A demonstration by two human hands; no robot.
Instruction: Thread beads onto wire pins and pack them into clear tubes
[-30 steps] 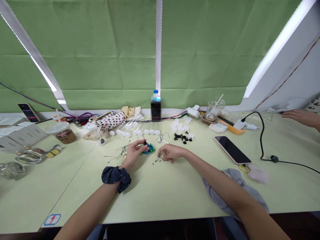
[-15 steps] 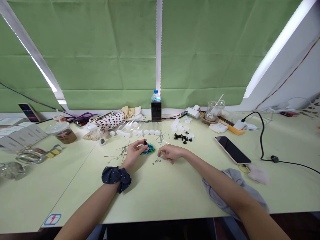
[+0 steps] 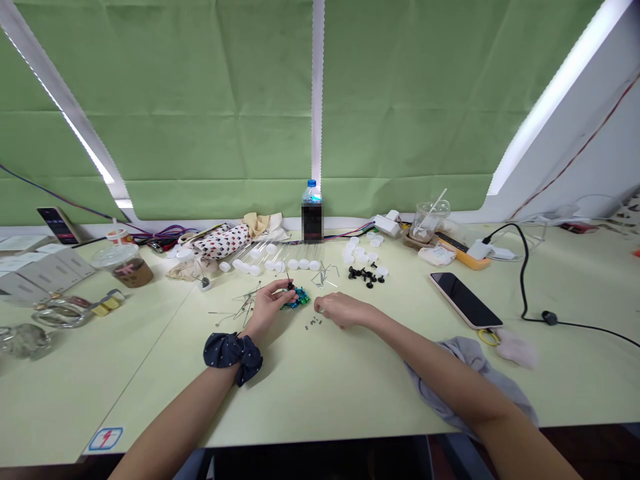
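Note:
My left hand (image 3: 270, 305) is closed in a pinch on a small black piece with a thin metal rod (image 3: 287, 272) rising from it. Right beside those fingertips lies a cluster of blue and green small parts (image 3: 300, 298). My right hand (image 3: 345, 309) hangs low over the table, fingers curled together and pointing left; whatever they pinch is too small to make out. Just below its fingertips are several tiny grey metal pieces (image 3: 314, 322). Thin metal rods (image 3: 245, 303) are scattered left of my left hand, and bent metal wires (image 3: 323, 277) lie beyond my right hand.
White-capped clear tubes (image 3: 273, 265), white caps (image 3: 355, 250) and black round-headed parts (image 3: 369, 275) lie behind my hands. A dark-labelled bottle (image 3: 313, 220) stands at the back. To the right are a phone (image 3: 465, 300) and grey cloth (image 3: 480, 380); a drink cup (image 3: 130, 267) stands left.
My right hand has shifted slightly, its fingers drawing closer together near the tiny metal pieces. My left hand with the black piece stays in place.

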